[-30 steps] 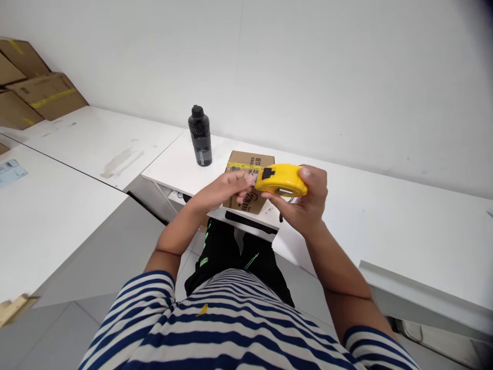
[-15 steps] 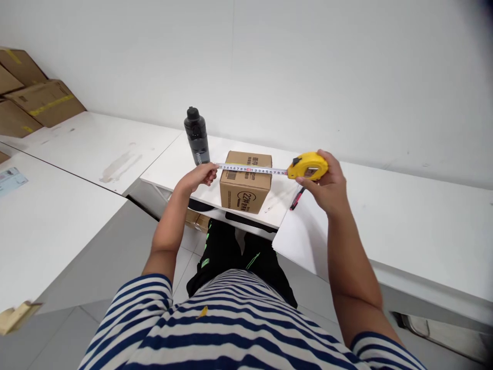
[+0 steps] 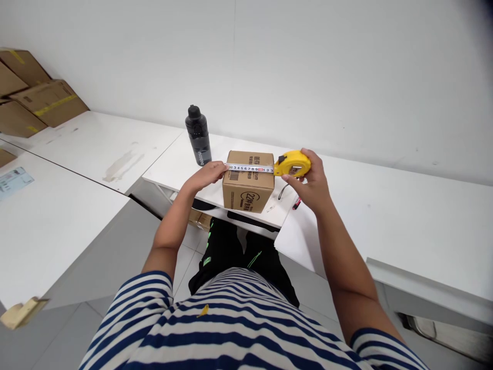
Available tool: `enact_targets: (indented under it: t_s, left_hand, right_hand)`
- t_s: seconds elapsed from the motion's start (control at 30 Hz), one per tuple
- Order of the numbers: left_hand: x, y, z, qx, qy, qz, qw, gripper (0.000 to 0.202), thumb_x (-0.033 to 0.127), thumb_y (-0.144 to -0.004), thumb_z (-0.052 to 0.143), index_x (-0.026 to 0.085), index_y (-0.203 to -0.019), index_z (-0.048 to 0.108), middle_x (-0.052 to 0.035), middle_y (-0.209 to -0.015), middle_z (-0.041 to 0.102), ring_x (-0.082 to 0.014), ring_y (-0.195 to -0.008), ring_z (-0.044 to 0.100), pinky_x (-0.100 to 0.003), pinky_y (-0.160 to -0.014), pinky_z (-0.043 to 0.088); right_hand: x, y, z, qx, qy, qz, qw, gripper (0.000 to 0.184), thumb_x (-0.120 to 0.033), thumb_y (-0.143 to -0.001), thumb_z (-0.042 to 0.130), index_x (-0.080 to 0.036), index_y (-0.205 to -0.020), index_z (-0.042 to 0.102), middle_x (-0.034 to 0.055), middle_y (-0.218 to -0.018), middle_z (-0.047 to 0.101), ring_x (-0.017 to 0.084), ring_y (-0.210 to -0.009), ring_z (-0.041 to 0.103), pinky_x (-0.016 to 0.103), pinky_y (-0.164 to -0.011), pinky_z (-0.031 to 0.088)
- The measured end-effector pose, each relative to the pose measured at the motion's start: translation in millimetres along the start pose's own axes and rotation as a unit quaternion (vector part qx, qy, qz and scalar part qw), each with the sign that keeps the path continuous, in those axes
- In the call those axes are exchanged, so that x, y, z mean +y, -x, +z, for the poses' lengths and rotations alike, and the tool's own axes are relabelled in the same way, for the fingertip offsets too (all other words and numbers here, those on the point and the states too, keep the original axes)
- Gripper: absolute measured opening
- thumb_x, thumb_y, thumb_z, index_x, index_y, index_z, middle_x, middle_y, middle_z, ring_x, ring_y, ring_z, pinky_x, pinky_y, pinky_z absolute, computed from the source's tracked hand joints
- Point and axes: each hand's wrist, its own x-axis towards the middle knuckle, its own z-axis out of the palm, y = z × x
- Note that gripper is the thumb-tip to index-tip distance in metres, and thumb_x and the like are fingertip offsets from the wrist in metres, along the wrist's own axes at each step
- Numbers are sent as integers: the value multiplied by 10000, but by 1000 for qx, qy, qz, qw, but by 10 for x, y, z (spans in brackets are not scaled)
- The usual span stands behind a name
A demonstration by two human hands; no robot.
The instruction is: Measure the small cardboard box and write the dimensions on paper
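A small cardboard box (image 3: 247,191) stands on the white table (image 3: 181,167) in front of me. My right hand (image 3: 311,183) grips a yellow tape measure (image 3: 292,163) at the box's right top edge. Its white tape (image 3: 250,168) runs leftward along the front top edge of the box. My left hand (image 3: 208,173) pinches the tape's end at the box's left top corner. A black water bottle (image 3: 198,136) stands just behind and to the left of the box.
A red-and-black pen (image 3: 296,203) lies on the table under my right wrist. Several cardboard boxes (image 3: 34,97) are stacked at the far left against the wall. White tables (image 3: 404,226) stretch to the right and left. A gap opens below the table edge at my knees.
The tape was pulled out from the case and stretched over the box. Since half a second ago both hands have come closer together, so the tape now spans only the box's width.
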Motion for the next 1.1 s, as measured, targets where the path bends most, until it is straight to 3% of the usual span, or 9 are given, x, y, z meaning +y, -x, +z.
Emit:
enact_targets:
  t_s: [0.17,0.27,0.33,0.4,0.57,0.7,0.87,1.0,1.1]
  left_hand:
    - [102,-38,-135,21,27,33,999,332,298,-994,538,209,-675,501,12,-607,510,-109,-567,442,-272,-598,374]
    - [256,-193,-146,66,23,69,995,256,294,-1018,513,215,-775,536,-18,-733,612,-133,-661,546,-293,-672,449]
    - [375,-366,-84,83,-38,98,991,258,319,-1042,490,223,-807,534,-47,-839,663,-172,-785,613,-327,-755,489]
    - [478,-564,15,85,-123,128,981,283,335,-1059,461,226,-805,521,-69,-927,685,-214,-900,644,-365,-829,501]
    - [566,-908,229,22,-314,125,941,275,380,-1060,432,212,-892,570,-116,-1013,721,-282,-940,665,-411,-851,482]
    - [512,-926,260,-16,-380,93,920,302,440,-1041,451,201,-1074,634,-126,-1076,753,-287,-914,676,-390,-809,464]
    - [479,-901,247,-39,-411,142,900,423,407,-1064,337,194,-1000,697,-124,-1091,764,-281,-988,674,-383,-834,465]
    - [540,-804,255,22,-436,219,873,404,416,-1072,396,173,-969,701,-147,-1038,744,-305,-1017,666,-419,-898,469]
    - [667,-511,290,62,-384,286,876,435,496,-1093,394,189,-987,683,-126,-1008,715,-291,-1010,664,-425,-921,471]
  right_hand:
    - [-154,131,-60,47,16,-39,998,967,-652,-821,773,-327,-1616,328,107,-1238,667,270,-944,697,488,-791,626]
    - [-485,431,20,121,43,-143,981,892,-597,-867,754,-365,-1612,320,140,-1335,615,333,-1133,689,533,-860,639]
    - [-772,674,176,152,89,-200,964,927,-537,-888,747,-395,-1653,243,160,-1413,582,371,-1244,661,574,-920,635]
    - [-1047,870,390,104,147,-171,969,884,-450,-941,694,-427,-1681,211,158,-1521,549,379,-1378,611,559,-975,636]
    - [-1453,903,790,-25,210,-65,975,459,-404,-1019,538,-379,-1473,604,91,-1601,566,378,-1353,657,466,-824,681]
    - [-1538,690,794,-33,216,-21,975,441,-431,-1032,502,-320,-1434,647,110,-1566,602,351,-1196,734,423,-712,682]
    - [-1522,599,773,-25,218,-31,975,420,-446,-1034,494,-322,-1400,658,95,-1543,633,326,-1157,751,397,-674,674]
    - [-1380,683,804,-9,189,-59,980,432,-440,-1045,495,-337,-1452,598,117,-1583,587,353,-1332,674,477,-854,690]
    - [-1167,737,779,57,166,-103,979,530,-407,-1043,527,-384,-1564,434,141,-1604,532,365,-1475,566,576,-1049,621]
